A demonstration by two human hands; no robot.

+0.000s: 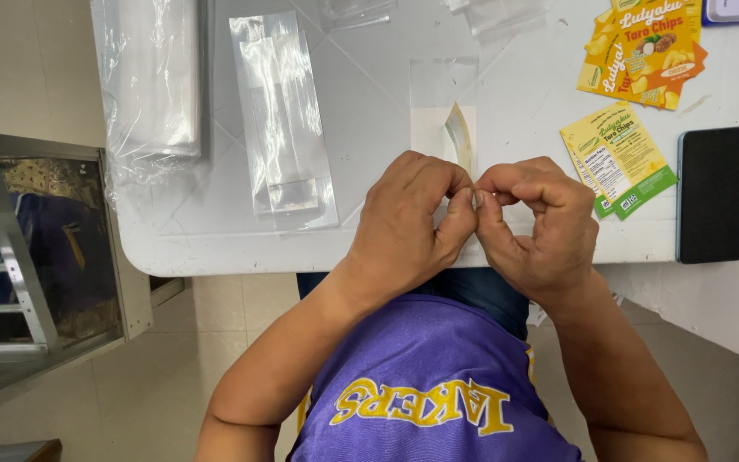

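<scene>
White table | one black phone | left hand, right hand: each grip pinching one label strip

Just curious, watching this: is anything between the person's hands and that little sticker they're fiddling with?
Nothing visible. The left hand and right hand meet fingertip to fingertip at the lower end of the sticker, which curls up over a clear bag on the white table.

A black phone, loose yellow labels and clear plastic bags lie on the white table.
</scene>
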